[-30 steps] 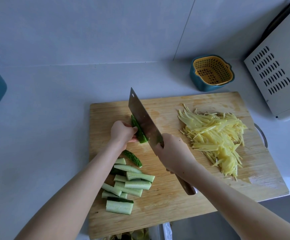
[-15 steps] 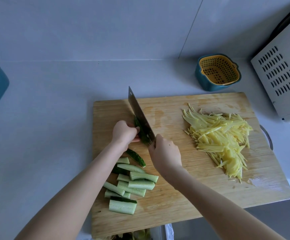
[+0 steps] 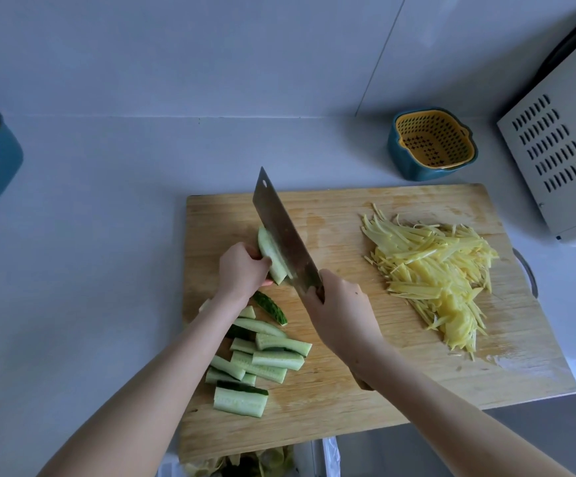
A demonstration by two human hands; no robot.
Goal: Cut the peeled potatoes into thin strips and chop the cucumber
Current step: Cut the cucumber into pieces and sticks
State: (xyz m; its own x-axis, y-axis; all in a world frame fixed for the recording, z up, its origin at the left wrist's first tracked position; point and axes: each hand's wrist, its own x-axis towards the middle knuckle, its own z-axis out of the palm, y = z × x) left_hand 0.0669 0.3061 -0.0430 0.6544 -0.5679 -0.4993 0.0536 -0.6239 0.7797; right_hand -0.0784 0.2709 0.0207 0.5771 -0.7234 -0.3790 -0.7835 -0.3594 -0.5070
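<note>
Head view, looking down: we see a wooden cutting board (image 3: 348, 390) on a pale worktop (image 3: 90, 235). The left hand (image 3: 241, 270) curls its fingers round a cucumber piece (image 3: 271, 256) on the far left part of the board, pale cut face up. The right hand (image 3: 339, 315), just to the right and nearer, grips the handle of a cleaver (image 3: 279, 232); the blade lies against the right side of that piece. Cut cucumber sticks (image 3: 262, 359) are heaped beside the left forearm, at the board's near left. Thin potato strips (image 3: 438, 277) lie piled well apart on the right. A blue and yellow strainer bowl (image 3: 432, 142) stands beyond the board.
</note>
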